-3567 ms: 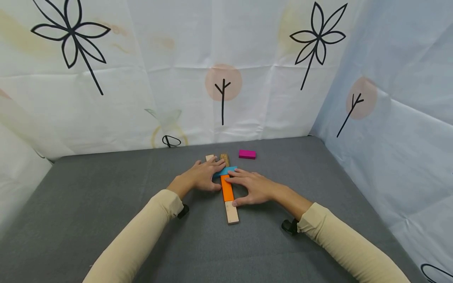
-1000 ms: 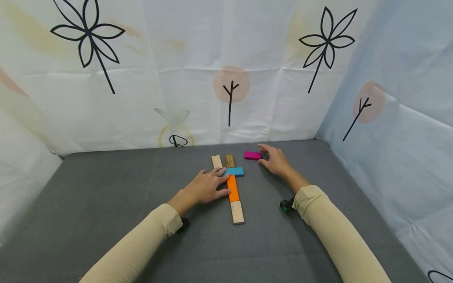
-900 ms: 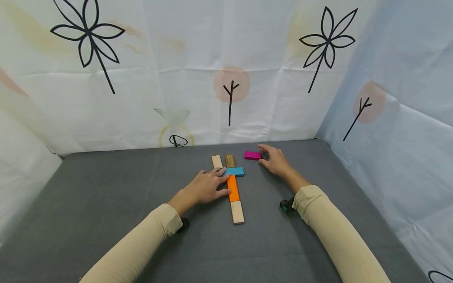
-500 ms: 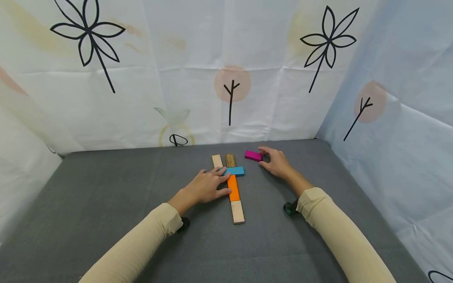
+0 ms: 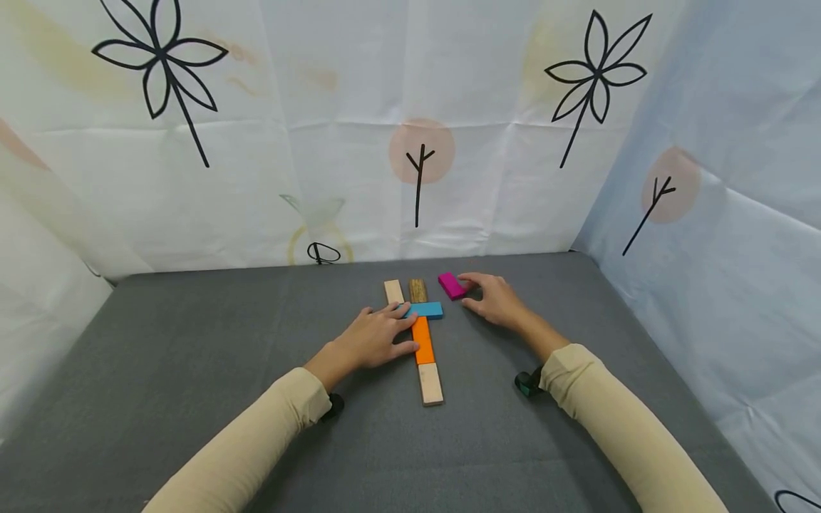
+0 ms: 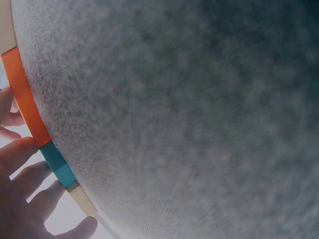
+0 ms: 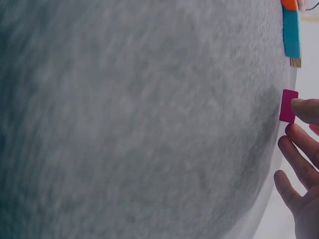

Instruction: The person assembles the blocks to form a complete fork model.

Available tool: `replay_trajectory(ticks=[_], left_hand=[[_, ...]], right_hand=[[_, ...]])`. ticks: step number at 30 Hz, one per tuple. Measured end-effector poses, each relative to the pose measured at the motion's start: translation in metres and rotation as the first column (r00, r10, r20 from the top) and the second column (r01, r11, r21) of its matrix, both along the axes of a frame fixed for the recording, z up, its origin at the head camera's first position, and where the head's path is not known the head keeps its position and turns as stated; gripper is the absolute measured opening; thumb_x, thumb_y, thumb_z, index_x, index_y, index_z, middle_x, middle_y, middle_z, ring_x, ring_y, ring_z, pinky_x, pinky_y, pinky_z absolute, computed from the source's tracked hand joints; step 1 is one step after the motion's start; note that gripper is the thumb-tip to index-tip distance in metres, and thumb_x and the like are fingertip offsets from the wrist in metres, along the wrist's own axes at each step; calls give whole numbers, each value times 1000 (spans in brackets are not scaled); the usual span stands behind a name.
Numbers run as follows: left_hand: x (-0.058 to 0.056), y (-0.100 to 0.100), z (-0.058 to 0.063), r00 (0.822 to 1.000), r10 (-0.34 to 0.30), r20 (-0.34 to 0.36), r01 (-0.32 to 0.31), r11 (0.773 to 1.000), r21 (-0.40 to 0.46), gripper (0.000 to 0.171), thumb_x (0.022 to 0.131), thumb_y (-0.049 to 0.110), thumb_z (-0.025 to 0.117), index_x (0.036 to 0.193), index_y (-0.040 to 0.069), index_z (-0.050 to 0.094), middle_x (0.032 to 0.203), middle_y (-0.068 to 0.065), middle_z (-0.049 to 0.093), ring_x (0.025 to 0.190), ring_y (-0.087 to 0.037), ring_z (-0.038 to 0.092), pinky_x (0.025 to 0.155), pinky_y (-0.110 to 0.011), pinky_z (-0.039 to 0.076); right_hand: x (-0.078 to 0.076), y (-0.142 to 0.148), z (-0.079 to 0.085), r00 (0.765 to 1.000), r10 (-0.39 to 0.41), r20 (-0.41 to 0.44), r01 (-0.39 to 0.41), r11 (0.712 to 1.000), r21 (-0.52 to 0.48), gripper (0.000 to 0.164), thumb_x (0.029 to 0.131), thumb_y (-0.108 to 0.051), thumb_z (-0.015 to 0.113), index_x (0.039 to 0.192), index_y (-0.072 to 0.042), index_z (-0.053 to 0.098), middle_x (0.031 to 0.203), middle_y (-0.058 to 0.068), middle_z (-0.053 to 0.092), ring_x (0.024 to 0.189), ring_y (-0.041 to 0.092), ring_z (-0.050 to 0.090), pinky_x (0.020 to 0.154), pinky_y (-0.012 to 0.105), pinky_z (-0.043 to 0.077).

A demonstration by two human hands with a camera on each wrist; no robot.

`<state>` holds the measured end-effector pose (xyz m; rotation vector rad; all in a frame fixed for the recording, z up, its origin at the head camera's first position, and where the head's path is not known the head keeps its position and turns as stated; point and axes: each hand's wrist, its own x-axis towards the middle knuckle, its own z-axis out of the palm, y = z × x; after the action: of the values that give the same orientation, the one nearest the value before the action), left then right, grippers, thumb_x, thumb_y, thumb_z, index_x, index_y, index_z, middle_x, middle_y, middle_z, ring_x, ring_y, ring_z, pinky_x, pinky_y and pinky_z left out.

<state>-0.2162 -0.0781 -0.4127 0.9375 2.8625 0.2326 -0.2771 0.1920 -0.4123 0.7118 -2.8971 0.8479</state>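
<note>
In the head view my left hand (image 5: 370,338) lies with spread fingers at a row of flat wooden blocks. Its fingertips touch the left part of the blue block (image 5: 428,311), and its thumb tip meets the orange block (image 5: 423,342). The blue block lies crosswise, with the orange block below it and a plain wood block (image 5: 430,385) at the near end. Beyond the blue one are a pale block (image 5: 394,291) and a brown-grained block (image 5: 417,291). My right hand (image 5: 499,303) pinches a magenta block (image 5: 452,286) between thumb and index finger; it lies slanted.
Dark grey cloth (image 5: 192,399) covers the table. A white printed sheet (image 5: 346,107) rises along its back edge, and another sheet (image 5: 737,214) stands along the right side. A black wrist device (image 5: 527,382) sits under the right cuff.
My right hand has left the block row and reached the magenta block. That block has turned from crosswise to slanted and shifted slightly nearer. The left hand has stayed at the blue block.
</note>
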Motion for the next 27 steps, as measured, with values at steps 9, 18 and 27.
replay_trajectory(ticks=[9, 18, 27], left_hand=[[0, 0, 0, 1000, 7, 26, -7, 1000, -1, 66, 101, 55, 48, 153, 16, 41, 161, -8, 31, 147, -29, 30, 108, -63, 31], [0, 1, 0, 1000, 9, 27, -8, 1000, -6, 66, 100, 55, 49, 153, 15, 42, 161, -7, 31, 147, -29, 29, 108, -63, 32], [-1, 1, -1, 1000, 14, 23, -14, 1000, -7, 66, 100, 56, 49, 153, 17, 41, 161, -6, 31, 147, -28, 29, 108, -63, 33]], right_hand=[[-2, -11, 1, 998, 62, -8, -62, 996, -67, 46, 91, -4, 71, 135, 4, 58, 114, 20, 69, 109, 35, 64, 97, 54, 46], [-20, -16, 1, 998, 20, 57, -20, 1000, -8, 46, 98, -5, 61, 143, 1, 52, 143, 21, 52, 132, 38, 48, 108, 55, 37], [-29, -20, 3, 990, 61, 127, -63, 998, 11, 41, 98, -6, 60, 139, 2, 56, 141, 22, 55, 134, 38, 47, 110, 54, 36]])
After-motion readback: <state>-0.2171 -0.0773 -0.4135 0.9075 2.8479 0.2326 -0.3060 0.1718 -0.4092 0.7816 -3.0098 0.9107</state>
